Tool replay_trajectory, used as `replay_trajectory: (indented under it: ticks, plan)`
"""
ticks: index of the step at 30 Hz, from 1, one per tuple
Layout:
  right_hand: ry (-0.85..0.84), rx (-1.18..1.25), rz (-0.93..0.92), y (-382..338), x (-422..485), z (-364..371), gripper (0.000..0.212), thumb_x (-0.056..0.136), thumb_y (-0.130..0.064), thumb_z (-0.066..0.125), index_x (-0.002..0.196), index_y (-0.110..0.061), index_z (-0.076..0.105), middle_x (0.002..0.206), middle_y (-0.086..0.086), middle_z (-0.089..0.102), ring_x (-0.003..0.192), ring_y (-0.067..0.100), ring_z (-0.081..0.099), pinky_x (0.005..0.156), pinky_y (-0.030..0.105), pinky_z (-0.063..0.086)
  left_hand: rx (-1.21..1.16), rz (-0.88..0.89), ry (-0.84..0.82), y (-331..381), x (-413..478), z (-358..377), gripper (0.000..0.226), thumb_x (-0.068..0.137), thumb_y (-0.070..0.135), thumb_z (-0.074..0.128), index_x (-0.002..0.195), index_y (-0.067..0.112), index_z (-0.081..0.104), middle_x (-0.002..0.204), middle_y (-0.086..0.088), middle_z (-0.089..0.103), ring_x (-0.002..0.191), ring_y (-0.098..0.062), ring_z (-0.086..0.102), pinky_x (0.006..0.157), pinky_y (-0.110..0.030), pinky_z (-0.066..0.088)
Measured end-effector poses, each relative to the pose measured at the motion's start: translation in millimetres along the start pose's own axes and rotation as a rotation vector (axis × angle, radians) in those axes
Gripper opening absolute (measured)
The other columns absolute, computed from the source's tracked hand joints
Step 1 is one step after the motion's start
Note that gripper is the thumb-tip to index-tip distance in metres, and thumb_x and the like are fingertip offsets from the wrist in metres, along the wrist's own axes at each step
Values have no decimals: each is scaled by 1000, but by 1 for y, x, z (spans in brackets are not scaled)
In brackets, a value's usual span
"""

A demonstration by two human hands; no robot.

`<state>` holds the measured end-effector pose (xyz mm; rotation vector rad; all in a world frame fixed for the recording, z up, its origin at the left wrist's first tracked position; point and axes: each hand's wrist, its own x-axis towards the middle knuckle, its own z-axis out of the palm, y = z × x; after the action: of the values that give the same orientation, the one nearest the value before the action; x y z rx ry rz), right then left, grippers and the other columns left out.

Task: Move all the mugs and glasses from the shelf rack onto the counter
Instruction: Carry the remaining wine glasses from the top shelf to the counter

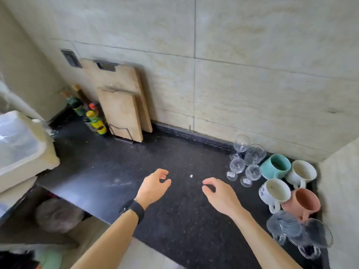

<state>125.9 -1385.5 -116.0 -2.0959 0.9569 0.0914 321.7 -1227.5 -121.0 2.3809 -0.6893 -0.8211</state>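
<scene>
Several stemmed glasses (245, 160) stand on the black counter (108, 171) at the right, by the wall. Beside them sit a teal mug (274, 166), a white mug (302, 171), a white mug with blue print (274, 192) and a pink mug (303, 202). Two clear glass mugs (299, 232) stand nearest the counter's front right. My left hand (154, 186) and my right hand (219, 194) hover over the middle of the counter, both empty with fingers loosely curled. No shelf rack is in view.
Wooden cutting boards (120, 105) lean on the back wall in a wire holder. Sauce bottles (93, 117) stand left of them. A cream plastic box (21, 146) sits at the left edge. A side wall (340, 191) closes off the right.
</scene>
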Motion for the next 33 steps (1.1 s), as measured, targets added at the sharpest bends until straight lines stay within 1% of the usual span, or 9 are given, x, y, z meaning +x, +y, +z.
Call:
replay_trajectory:
  ticks: [2, 4, 9, 13, 16, 22, 25, 30, 33]
  plan:
    - [-30, -89, -185, -50, 5, 9, 30, 101, -38, 51, 125, -30, 65, 136, -10, 63, 118, 16, 59, 95, 30, 44, 15, -15, 164, -19, -35, -42, 38, 92, 39, 59, 129, 33, 57, 126, 9, 64, 111, -12, 58, 86, -26, 49]
    - [-77, -136, -370, -110, 2, 27, 29, 101, -38, 51, 124, -30, 67, 134, -9, 64, 118, 14, 57, 91, 26, 41, 73, -68, 329, -44, -80, -85, 37, 92, 40, 57, 128, 34, 58, 127, 9, 64, 118, -16, 57, 98, -36, 47]
    - [-251, -226, -837, -263, -53, 99, 30, 101, -32, 54, 124, -23, 70, 132, -5, 67, 127, 19, 54, 103, 28, 41, 269, -275, 729, -121, -227, -179, 36, 91, 38, 55, 126, 32, 61, 120, 4, 67, 119, -24, 56, 97, -40, 45]
    - [-362, -261, -1171, -359, -139, 169, 30, 98, -30, 58, 122, -19, 73, 127, -2, 71, 123, 19, 59, 107, 30, 42, 295, -496, 930, -181, -362, -220, 36, 91, 38, 55, 127, 31, 61, 126, 1, 66, 121, -26, 55, 98, -41, 45]
    - [-431, -287, -1363, -413, -216, 221, 31, 98, -33, 58, 123, -20, 72, 127, -1, 70, 123, 21, 57, 106, 29, 37, 335, -631, 1044, -219, -459, -236, 35, 92, 36, 56, 126, 30, 62, 125, 1, 67, 120, -24, 56, 99, -39, 45]
    - [-500, -335, -1633, -489, -354, 315, 37, 101, -39, 51, 136, -29, 61, 144, -9, 57, 143, 18, 37, 119, 33, 27, 356, -797, 1172, -288, -616, -262, 35, 91, 40, 57, 125, 33, 61, 125, 2, 65, 117, -24, 57, 96, -38, 45]
    - [-492, -327, -1683, -521, -414, 358, 38, 100, -41, 51, 136, -32, 59, 142, -11, 58, 141, 16, 39, 116, 39, 34, 370, -823, 1183, -323, -683, -278, 36, 91, 42, 55, 126, 34, 60, 126, 2, 64, 117, -23, 56, 98, -40, 45]
    - [-530, -251, -1740, -571, -496, 422, 37, 101, -40, 52, 136, -30, 59, 139, -12, 59, 141, 15, 37, 116, 30, 30, 393, -863, 1243, -376, -783, -311, 37, 91, 43, 53, 127, 35, 58, 126, 5, 64, 117, -20, 56, 98, -40, 45]
    - [-537, -219, -1752, -602, -530, 457, 37, 101, -41, 52, 136, -32, 58, 139, -13, 59, 141, 14, 37, 115, 30, 30, 385, -878, 1246, -406, -827, -335, 37, 92, 43, 53, 129, 34, 57, 124, 4, 64, 116, -19, 55, 100, -40, 44]
